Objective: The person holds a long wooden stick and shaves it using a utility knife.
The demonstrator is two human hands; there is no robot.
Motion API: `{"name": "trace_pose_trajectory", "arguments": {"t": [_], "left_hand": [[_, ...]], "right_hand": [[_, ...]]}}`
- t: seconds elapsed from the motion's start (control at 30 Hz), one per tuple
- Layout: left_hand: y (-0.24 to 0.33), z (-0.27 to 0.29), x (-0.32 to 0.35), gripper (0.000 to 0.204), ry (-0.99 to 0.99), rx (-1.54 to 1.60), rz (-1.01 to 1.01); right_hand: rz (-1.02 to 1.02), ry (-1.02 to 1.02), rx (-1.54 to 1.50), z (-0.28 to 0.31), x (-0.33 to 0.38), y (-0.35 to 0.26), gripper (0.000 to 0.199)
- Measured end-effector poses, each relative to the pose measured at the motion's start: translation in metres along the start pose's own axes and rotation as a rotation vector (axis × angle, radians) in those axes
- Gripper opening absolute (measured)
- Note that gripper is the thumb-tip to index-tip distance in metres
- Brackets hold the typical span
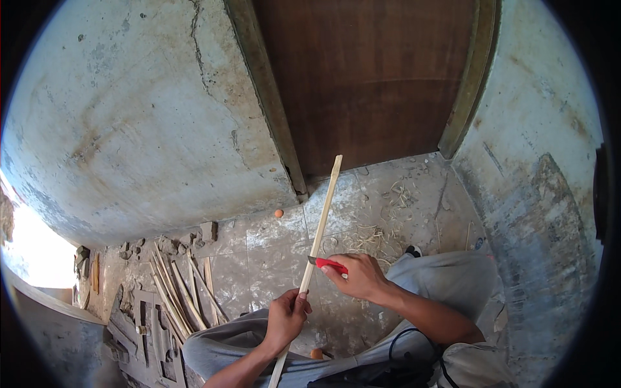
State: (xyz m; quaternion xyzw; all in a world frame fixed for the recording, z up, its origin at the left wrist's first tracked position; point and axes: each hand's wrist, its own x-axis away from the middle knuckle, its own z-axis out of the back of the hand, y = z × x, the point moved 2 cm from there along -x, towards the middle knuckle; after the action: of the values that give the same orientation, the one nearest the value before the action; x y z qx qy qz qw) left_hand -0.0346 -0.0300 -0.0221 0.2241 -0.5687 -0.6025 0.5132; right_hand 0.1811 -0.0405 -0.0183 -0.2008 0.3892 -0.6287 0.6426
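The left hand [285, 319] grips a long wooden strip [319, 223] slanting up over the tiled floor [272, 252]; the right hand [359, 276] clasps a red-handled knife [327, 263], blade touching the strip's edge.

Long pale wooden strip [318, 233], tilted upright (slightly bowed), red-handled knife [328, 264] blade against it

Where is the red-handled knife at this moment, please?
In the head view the red-handled knife is just right of centre, held in the right hand, its blade against the long wooden strip that the left hand grips lower down.
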Motion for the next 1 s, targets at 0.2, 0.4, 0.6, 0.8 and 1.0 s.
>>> {"name": "trace_pose_trajectory", "arguments": {"t": [0.2, 0.4, 0.6, 0.8, 1.0], "left_hand": [[0.012, -0.001, 0.004, 0.028, 0.0, -0.202, -0.073], [0.011, -0.002, 0.007, 0.026, 0.007, -0.292, -0.121], [0.012, -0.005, 0.012, 0.027, -0.023, -0.106, -0.063], [0.011, -0.007, 0.01, 0.028, -0.014, -0.137, -0.075], [0.016, -0.009, 0.011, 0.024, 0.008, -0.168, -0.084]], "right_hand": [[0.007, -0.061, 0.096, -0.001, 0.004, -0.003, 0.029], [0.0, -0.064, 0.177, -0.003, 0.007, -0.005, 0.031], [0.024, -0.012, 0.18, -0.004, 0.006, -0.004, 0.033], [0.016, -0.01, 0.243, -0.004, 0.005, -0.004, 0.033], [0.017, 0.01, 0.222, -0.005, 0.001, 0.002, 0.034]]}}
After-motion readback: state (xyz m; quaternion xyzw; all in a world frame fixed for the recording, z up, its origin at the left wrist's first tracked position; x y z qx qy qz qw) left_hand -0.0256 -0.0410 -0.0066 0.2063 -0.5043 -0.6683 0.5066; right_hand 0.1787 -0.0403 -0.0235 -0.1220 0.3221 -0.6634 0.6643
